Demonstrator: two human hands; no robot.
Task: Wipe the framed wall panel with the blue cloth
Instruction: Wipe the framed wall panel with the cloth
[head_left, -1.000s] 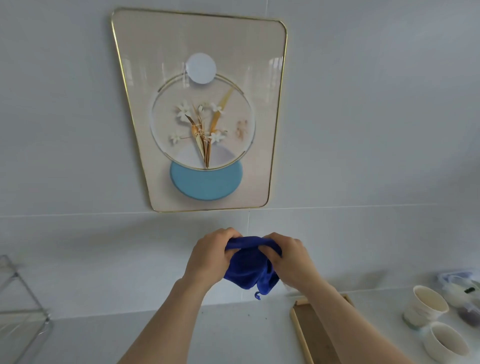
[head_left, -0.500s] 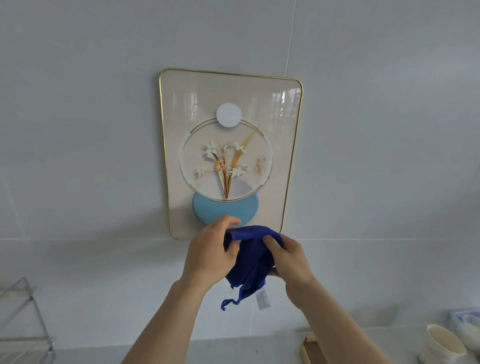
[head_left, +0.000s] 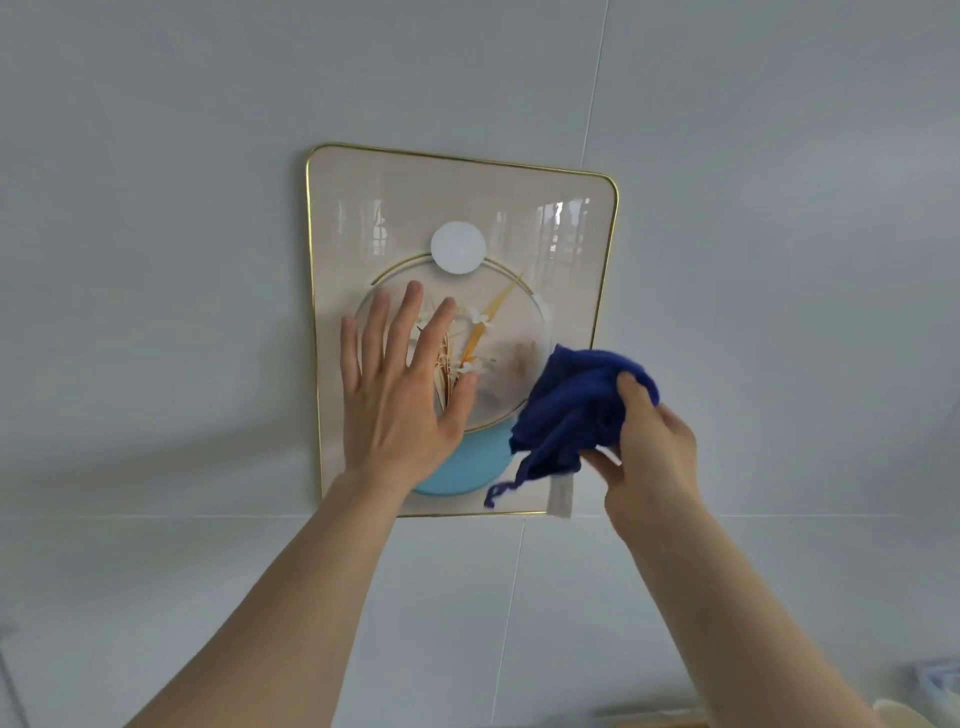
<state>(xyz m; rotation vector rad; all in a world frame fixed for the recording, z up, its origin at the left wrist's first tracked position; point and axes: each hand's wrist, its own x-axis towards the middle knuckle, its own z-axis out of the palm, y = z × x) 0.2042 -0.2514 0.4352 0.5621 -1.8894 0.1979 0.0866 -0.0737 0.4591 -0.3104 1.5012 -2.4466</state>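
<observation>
The framed wall panel (head_left: 363, 208) hangs on the pale wall; it is beige with a thin gold frame, a white disc, flowers inside a ring and a light blue oval. My left hand (head_left: 397, 387) is open with fingers spread, in front of the panel's left half; whether the palm touches it I cannot tell. My right hand (head_left: 649, 449) grips the bunched blue cloth (head_left: 576, 402) over the panel's lower right part. A loose thread and a white label hang from the cloth.
The wall (head_left: 156, 312) is made of large grey-white tiles with thin seams. A counter edge with blurred items (head_left: 930, 675) shows at the bottom right corner. A thin rack part (head_left: 8, 686) sits at the bottom left edge.
My left hand has let go of the cloth and spread open over the panel. My right hand has carried the cloth up and to the right. The view has tilted upward.
</observation>
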